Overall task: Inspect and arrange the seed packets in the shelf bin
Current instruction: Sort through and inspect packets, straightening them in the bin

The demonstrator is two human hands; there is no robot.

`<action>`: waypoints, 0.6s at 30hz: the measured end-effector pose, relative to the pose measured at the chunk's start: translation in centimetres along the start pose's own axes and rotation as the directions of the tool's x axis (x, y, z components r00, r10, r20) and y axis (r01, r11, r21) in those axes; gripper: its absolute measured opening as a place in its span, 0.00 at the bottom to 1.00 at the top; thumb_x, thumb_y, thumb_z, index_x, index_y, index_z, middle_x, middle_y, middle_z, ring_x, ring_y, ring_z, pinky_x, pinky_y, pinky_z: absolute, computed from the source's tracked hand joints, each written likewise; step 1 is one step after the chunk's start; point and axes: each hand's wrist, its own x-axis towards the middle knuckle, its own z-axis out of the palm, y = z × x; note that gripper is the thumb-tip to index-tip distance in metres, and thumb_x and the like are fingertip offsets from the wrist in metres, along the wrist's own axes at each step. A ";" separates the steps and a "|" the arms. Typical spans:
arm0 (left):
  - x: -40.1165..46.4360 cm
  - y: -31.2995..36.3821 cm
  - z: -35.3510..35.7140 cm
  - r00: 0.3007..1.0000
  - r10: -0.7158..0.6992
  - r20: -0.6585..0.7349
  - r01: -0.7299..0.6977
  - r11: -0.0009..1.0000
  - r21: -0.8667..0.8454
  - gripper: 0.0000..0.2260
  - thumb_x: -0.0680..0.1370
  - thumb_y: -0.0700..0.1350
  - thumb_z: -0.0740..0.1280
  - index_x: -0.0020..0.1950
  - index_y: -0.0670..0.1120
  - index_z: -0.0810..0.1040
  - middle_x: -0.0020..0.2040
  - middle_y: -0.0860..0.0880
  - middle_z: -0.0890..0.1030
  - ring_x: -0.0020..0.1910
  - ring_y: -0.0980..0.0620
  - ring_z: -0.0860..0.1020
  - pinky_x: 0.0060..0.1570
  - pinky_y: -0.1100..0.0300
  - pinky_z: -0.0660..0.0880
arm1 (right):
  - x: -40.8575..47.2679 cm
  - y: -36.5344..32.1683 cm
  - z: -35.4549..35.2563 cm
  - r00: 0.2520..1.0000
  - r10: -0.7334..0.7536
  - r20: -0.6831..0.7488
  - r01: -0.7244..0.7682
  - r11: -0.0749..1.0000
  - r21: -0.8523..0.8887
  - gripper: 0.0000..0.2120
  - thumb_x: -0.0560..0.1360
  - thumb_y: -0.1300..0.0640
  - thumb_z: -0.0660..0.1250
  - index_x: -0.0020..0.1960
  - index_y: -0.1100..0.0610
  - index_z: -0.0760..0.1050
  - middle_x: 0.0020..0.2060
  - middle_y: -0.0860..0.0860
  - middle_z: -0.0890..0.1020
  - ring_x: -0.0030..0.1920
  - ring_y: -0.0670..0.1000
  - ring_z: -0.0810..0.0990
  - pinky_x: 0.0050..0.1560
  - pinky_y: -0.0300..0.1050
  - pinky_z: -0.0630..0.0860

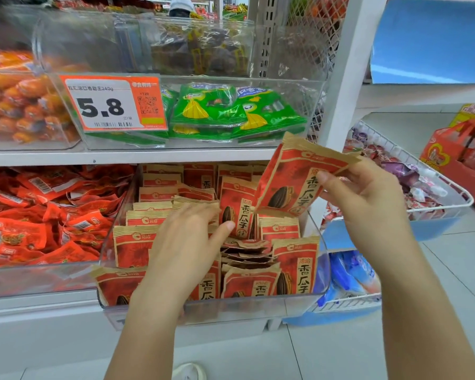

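Seed packets [239, 207], red and tan paper with a sunflower seed printed on the front, filled a clear plastic bin [285, 305] on the lower shelf; most stood upright in rows with their long axis vertical and their faces toward the viewer, while a few in the middle lay flat in a loose pile. One lifted packet [294, 176] was held above the bin's right rear corner, its long axis tilted, top edge leaning to the upper right and printed face toward the camera. The right hand [368, 198] pinched this packet by its right edge, thumb on the front and fingers curled behind. The left hand [187, 239] lay inside the bin with fingers relaxed and nearly straight, resting on the upright packets, the thumb touching one standing packet. Green packets [231, 113] sat in a clear bin on the white shelf [148, 156] above, behind an orange price tag [111, 103] marked 5.8. Red wrapped snacks [39, 215] filled the bin to the left. A white wire basket [428, 182] of assorted sweets stood to the right, over a pale tiled floor [340, 352].
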 end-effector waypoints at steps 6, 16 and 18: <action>0.2 -0.6 0.1 0.999 0.017 0.049 -0.020 0.997 0.074 0.25 0.81 0.62 0.55 0.74 0.54 0.68 0.76 0.52 0.66 0.76 0.50 0.60 0.74 0.51 0.59 | 1.3 1.4 3.6 1.000 0.014 -0.010 -0.014 1.000 -0.009 0.16 0.78 0.65 0.66 0.47 0.43 0.78 0.42 0.40 0.85 0.47 0.47 0.84 0.54 0.50 0.80; -0.4 -0.2 -2.3 0.957 0.005 -0.290 -0.072 0.973 -0.221 0.12 0.81 0.53 0.61 0.61 0.56 0.79 0.59 0.57 0.80 0.59 0.55 0.76 0.51 0.61 0.68 | 1.8 5.9 7.1 0.978 0.204 0.049 -0.189 0.958 -0.218 0.13 0.76 0.61 0.69 0.35 0.51 0.73 0.34 0.48 0.79 0.42 0.48 0.79 0.48 0.47 0.75; -0.1 0.2 -2.5 0.953 0.003 -0.303 -0.065 0.978 -0.196 0.11 0.81 0.52 0.62 0.60 0.56 0.79 0.58 0.57 0.81 0.57 0.53 0.77 0.49 0.60 0.69 | 1.8 6.2 6.9 0.965 0.248 0.080 -0.216 0.933 -0.286 0.09 0.76 0.60 0.69 0.38 0.51 0.76 0.38 0.48 0.81 0.43 0.49 0.79 0.47 0.44 0.73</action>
